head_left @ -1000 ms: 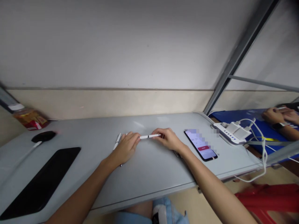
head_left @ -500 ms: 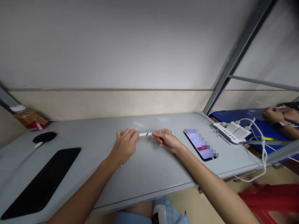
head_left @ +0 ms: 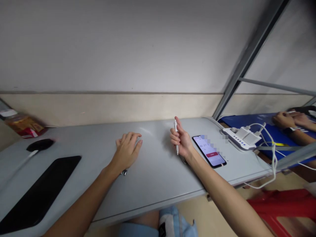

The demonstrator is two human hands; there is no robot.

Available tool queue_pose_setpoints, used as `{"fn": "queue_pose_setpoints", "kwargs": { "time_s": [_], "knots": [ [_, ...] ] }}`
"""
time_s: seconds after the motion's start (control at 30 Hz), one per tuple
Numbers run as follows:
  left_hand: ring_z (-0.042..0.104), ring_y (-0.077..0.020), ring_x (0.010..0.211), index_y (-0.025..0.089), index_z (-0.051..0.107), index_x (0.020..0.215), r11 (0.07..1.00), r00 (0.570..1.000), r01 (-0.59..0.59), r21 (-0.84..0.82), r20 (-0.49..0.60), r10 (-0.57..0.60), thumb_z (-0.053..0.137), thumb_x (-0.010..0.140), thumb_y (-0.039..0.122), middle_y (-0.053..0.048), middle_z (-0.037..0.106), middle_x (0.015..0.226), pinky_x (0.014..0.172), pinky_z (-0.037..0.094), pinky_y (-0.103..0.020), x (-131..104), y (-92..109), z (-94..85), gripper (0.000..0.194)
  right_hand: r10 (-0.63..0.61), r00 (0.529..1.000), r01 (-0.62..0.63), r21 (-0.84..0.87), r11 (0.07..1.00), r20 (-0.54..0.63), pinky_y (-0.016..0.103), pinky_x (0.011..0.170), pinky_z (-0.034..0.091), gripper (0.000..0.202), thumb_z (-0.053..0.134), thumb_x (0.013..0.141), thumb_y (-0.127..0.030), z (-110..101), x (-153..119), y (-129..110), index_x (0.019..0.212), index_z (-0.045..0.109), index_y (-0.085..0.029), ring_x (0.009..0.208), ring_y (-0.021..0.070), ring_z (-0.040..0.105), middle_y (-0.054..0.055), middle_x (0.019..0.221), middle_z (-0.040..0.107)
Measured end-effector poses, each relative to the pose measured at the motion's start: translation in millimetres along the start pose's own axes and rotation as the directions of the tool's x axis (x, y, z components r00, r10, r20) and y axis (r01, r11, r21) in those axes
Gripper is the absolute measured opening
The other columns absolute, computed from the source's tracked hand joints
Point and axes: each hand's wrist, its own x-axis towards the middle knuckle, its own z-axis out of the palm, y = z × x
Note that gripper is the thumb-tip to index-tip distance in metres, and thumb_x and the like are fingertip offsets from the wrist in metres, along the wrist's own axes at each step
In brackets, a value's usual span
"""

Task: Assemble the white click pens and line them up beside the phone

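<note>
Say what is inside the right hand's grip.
A white pen is inside the right hand: its upper end and silvery lower tip show. The curled fingers cover its middle, so whether the palm holds anything more cannot be seen.

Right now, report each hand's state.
Left hand: open, fingers loosely bent; whether anything lies under the palm cannot be told.
Right hand: closed, holding a white pen.

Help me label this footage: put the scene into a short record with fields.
left hand: palm down, fingers loosely bent, nothing seen in its grip
right hand: holds a slim white pen
surface: smooth grey tabletop
right side: lit black-edged smartphone, screen up; white-and-grey power strip with white plastic chargers
left side: long flat black pad; white-capped amber-and-red bottle
</note>
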Motion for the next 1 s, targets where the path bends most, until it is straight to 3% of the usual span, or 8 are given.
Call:
{"fn": "queue_pose_setpoints", "kwargs": {
  "time_s": [0.43,0.77,0.9,1.0],
  "knots": [
    [0.047,-0.0318,0.106,0.022,0.056,0.107,0.964,0.994,0.108,0.243,0.010,-0.113,0.043,0.086,0.027,-0.012,0.057,0.113,0.082,0.038,-0.048,0,-12,-2.3,0.025,-0.016,0.999,0.020,-0.107,0.994,0.038,0.016,0.036,0.013,0.041,0.060,0.086,-0.036,-3,1,-4,0.124,0.045,-0.038,0.043,0.0071,0.016,-0.008,0.061,0.027],
    [0.046,-0.0342,0.106,0.021,0.056,0.106,0.954,0.988,0.115,0.277,0.065,-0.138,0.044,0.084,0.025,-0.014,0.057,0.109,0.081,0.037,-0.049,-3,-12,-2.6,0.026,-0.039,0.999,0.041,-0.100,0.994,0.019,0.017,0.036,0.011,0.028,0.061,0.086,-0.035,-3,3,-3,0.110,0.047,-0.031,0.042,0.0070,0.015,-0.009,0.059,0.027],
    [0.045,-0.0347,0.107,0.022,0.056,0.106,0.959,0.986,0.113,0.261,0.093,-0.142,0.046,0.085,0.031,-0.013,0.056,0.111,0.082,0.037,-0.049,-3,-10,-2.8,0.026,-0.042,0.999,0.046,-0.152,0.987,0.030,0.017,0.037,0.017,0.028,0.060,0.086,-0.039,-3,4,-5,0.110,0.051,-0.028,0.043,0.0065,0.026,-0.008,0.061,0.035],
    [0.046,-0.0338,0.107,0.022,0.057,0.106,0.956,0.986,0.108,0.271,0.092,-0.137,0.047,0.085,0.033,-0.013,0.056,0.111,0.082,0.037,-0.048,-3,-10,-1.7,0.025,-0.028,0.999,0.031,-0.243,0.969,0.016,0.018,0.044,0.032,0.031,0.064,0.083,-0.039,-4,6,-7,0.108,0.057,-0.023,0.051,0.0073,0.041,-0.004,0.068,0.047]
  ]
}}
